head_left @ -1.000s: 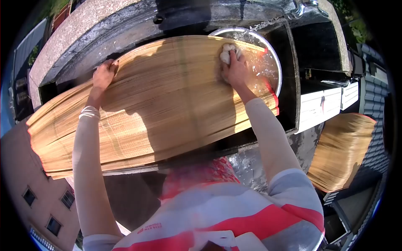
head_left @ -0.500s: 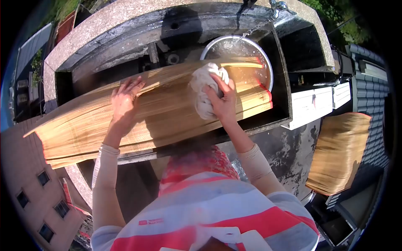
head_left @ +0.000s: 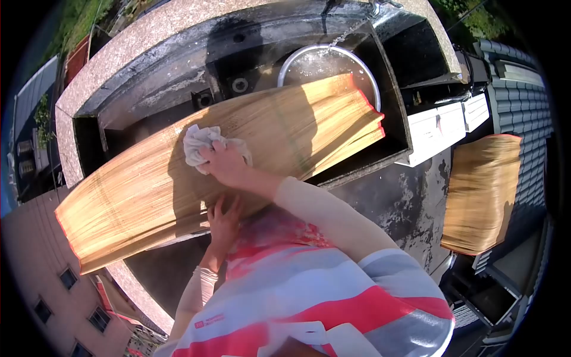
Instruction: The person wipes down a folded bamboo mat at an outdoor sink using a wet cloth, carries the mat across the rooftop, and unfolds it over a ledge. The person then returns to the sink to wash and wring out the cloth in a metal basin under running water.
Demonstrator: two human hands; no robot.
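Observation:
A long straw-coloured woven mat (head_left: pixel 137 184) with red-edged ends lies across the stone sink (head_left: pixel 98 77), sagging and creased along its length. My right hand (head_left: pixel 226 165) is closed on a bunched white cloth (head_left: pixel 202 143) and presses it against the middle of the mat. Close below it, my left hand (head_left: pixel 224 221) rests with fingers spread on the mat's near edge. The right end of the mat covers part of a round metal basin (head_left: pixel 288 59), where water splashes.
Water runs from a tap (head_left: pixel 376 7) at the back. A second straw mat (head_left: pixel 482 196) hangs at the right beside grey roof tiles (head_left: pixel 526 113). White boxes (head_left: pixel 440 134) stand right of the sink. A dark compartment (head_left: pixel 416 56) adjoins the basin's side.
My right hand has carried the cloth leftward from the mat's right part to its middle. My left hand has moved toward me, to the near edge. The mat lies flatter and more spread.

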